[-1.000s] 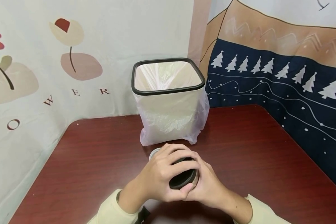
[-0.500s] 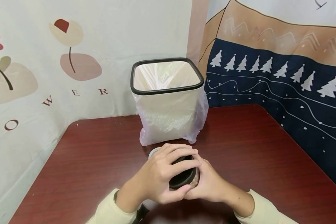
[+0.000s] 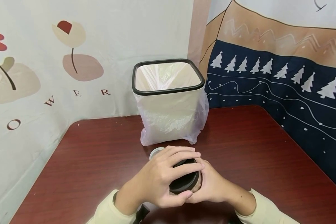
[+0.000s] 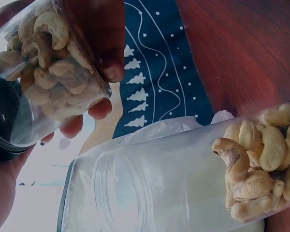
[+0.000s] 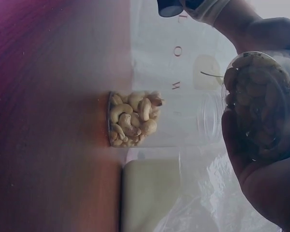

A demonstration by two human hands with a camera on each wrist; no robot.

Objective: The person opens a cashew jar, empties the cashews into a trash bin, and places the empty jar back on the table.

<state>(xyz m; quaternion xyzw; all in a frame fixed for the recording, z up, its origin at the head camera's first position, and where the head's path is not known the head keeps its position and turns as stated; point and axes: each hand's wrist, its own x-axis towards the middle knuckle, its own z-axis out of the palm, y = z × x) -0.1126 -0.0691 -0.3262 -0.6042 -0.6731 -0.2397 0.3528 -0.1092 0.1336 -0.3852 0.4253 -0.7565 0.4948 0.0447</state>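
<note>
Both hands are on one clear jar of cashews [image 4: 50, 60], held above the table and slightly tilted in the head view. My left hand [image 3: 163, 177] lies over its black lid [image 3: 185, 183], with fingers and thumb spread round the edge. From the right, my right hand [image 3: 212, 186] grips the jar's clear body, whose base faces the right wrist view. A second clear jar [image 5: 182, 121], without a lid, stands upright on the table and is partly filled with cashews [image 5: 135, 118]. In the head view my left hand hides most of it; only part of its rim [image 3: 154, 152] shows.
A pale bin [image 3: 168, 115] with a black rim and a thin plastic liner stands at the back of the dark red table [image 3: 100, 149]. Printed cloths [image 3: 268, 84] hang behind and to the right. A dark band or strap [image 3: 142, 213] shows by the left sleeve.
The left fingers and thumb have shifted slightly rightward with the lid. The right hand has moved slightly to the right too and keeps its hold on the jar.
</note>
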